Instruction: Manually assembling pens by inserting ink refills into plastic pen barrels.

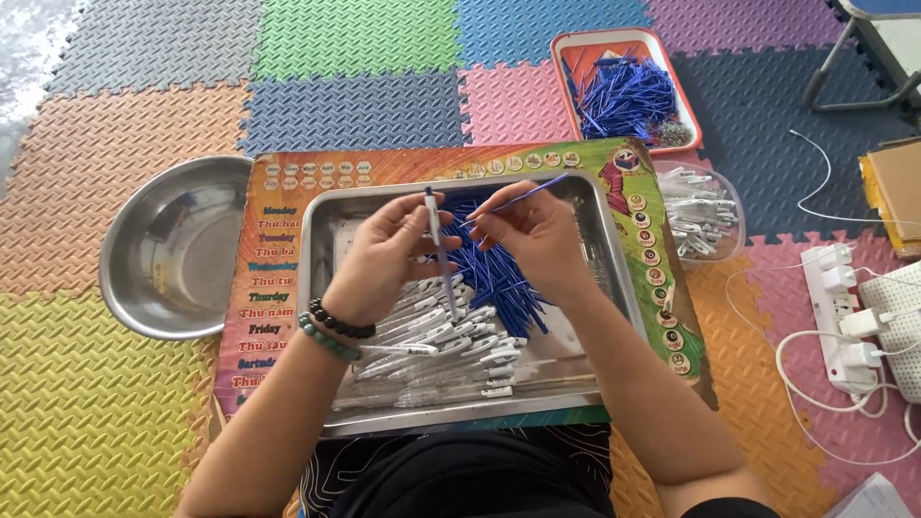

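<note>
My left hand (384, 254) holds a clear white pen barrel (438, 245) upright over a steel tray (604, 259). My right hand (537, 240) pinches a thin blue ink refill (523, 197) that slants up to the right, its lower end close to the barrel's top. In the tray below lie a heap of blue refills (494, 278) and several white pen barrels (441, 350). Beaded bracelets circle my left wrist.
The tray rests on a colourful printed board (278, 259) on foam floor mats. A steel bowl (173, 245) sits at left. A red tray of blue refills (624, 91) and a clear tub of white pen parts (700, 211) lie beyond. A power strip with cables (844, 317) is at right.
</note>
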